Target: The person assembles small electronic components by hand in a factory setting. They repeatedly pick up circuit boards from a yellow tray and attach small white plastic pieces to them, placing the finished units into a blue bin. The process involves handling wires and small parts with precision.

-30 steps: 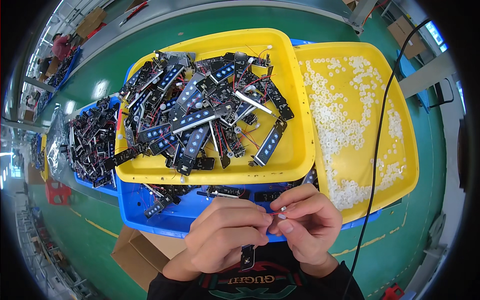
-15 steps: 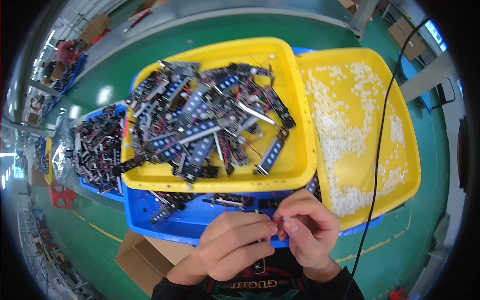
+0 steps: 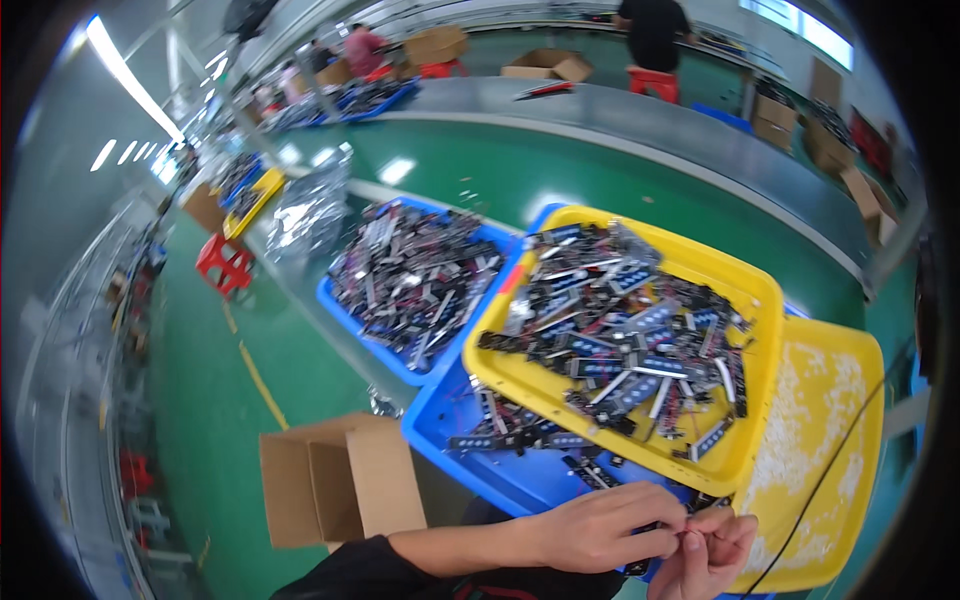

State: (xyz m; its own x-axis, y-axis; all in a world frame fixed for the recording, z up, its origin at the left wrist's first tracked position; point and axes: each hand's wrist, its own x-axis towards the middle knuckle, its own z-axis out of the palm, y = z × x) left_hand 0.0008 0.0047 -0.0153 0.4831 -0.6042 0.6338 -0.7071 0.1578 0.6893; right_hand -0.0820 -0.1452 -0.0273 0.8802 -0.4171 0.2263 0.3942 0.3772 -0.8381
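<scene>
My left hand [image 3: 612, 528] is closed on a dark strip board [image 3: 640, 566], partly hidden under the fingers. A trace of red wire [image 3: 688, 531] shows between the two hands. Thumb and fingers of my right hand [image 3: 708, 556] pinch at that wire; any small part at its tip is too blurred to make out. Just beyond the hands, a yellow tray [image 3: 768, 345] holds a heap of dark strip boards with pale squares and red wires. To the right, another yellow tray [image 3: 812, 336] carries many small white pieces [image 3: 800, 430].
Under the heaped tray lies a blue tray [image 3: 500, 482] with more boards. Left of it stands a full blue bin [image 3: 345, 316]. An open cardboard box [image 3: 385, 470] is at lower left. A black cable [image 3: 832, 458] crosses the right tray. People [image 3: 655, 35] are beyond the grey bench [image 3: 600, 112].
The view has swung left and up, so trays and hands now appear lower and farther right. The bench and people have come into sight. Both hands stay together at the wire.
</scene>
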